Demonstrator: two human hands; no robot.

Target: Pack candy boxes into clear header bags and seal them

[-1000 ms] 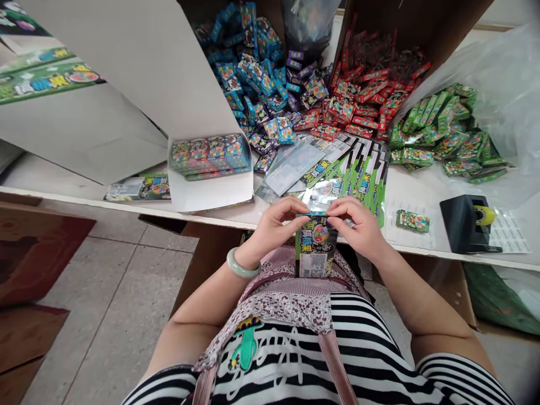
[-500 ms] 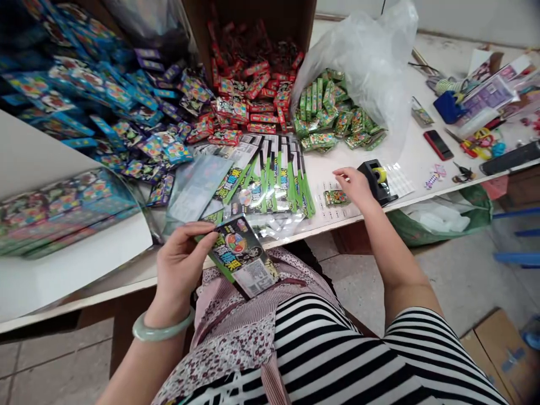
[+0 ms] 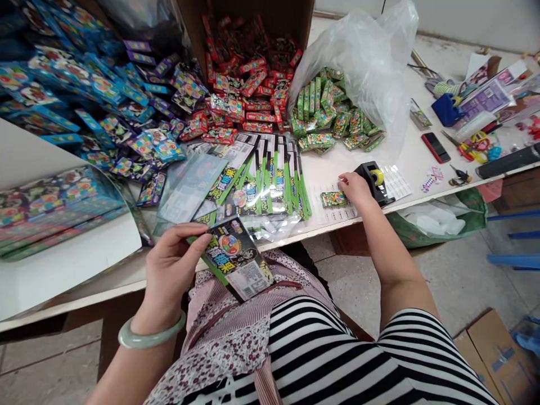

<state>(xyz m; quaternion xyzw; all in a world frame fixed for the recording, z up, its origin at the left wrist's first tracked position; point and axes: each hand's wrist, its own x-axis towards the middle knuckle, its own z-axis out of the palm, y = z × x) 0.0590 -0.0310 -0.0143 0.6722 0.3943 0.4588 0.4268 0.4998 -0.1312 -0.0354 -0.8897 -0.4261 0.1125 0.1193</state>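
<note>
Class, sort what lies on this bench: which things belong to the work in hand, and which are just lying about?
Seemingly in the work:
- printed packet, held by the left hand
- fanned packets
- small green box and tape dispenser, near the right hand

Probably just lying about:
- red-and-black device
- scissors

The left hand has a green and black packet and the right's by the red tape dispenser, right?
No: the head view shows a black tape dispenser, not red. The left hand holds the packet, and the right hand is by the dispenser.
</note>
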